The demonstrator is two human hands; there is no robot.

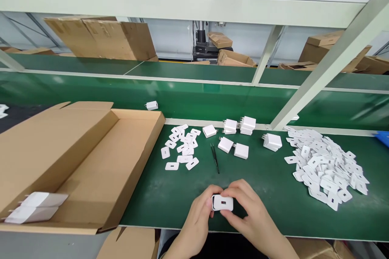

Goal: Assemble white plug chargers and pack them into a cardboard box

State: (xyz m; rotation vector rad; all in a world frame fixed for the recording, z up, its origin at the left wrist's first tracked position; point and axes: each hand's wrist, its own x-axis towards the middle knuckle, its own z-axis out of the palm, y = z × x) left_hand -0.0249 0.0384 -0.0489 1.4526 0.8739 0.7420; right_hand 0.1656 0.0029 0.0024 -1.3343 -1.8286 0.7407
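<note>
**Two Hands Meet Over a Small White Housing**

At the near edge of a green table [267, 182], a worker's left-hand grip [196, 216] and right-hand grip [249, 210] are both closing on a white charger housing [213, 206], left and right fingers pressing it from opposite ends. The piece is resting between them, its long axis running left to right, a slotted cover [227, 202] facing up. Neither hand is standing nearer; both are touching. A dark line is showing at the cover's left end, beside the left fingers, where it seems to be sitting not quite flush; that end is likely what matters most.

To the left, pronged white chargers [33, 212] are lying in the near corner of an open carton [135, 174]. Straight ahead, black tweezers [214, 158] are pointing away from the hands, with loose covers [184, 159] scattering to their left and a broad heap of covers [328, 166] spreading at far right. Beyond the tweezers, assembled-looking chargers [241, 151] are lining the back. Farther off, a pale frame [319, 54] is rising before a cardboard box [103, 40].
</note>
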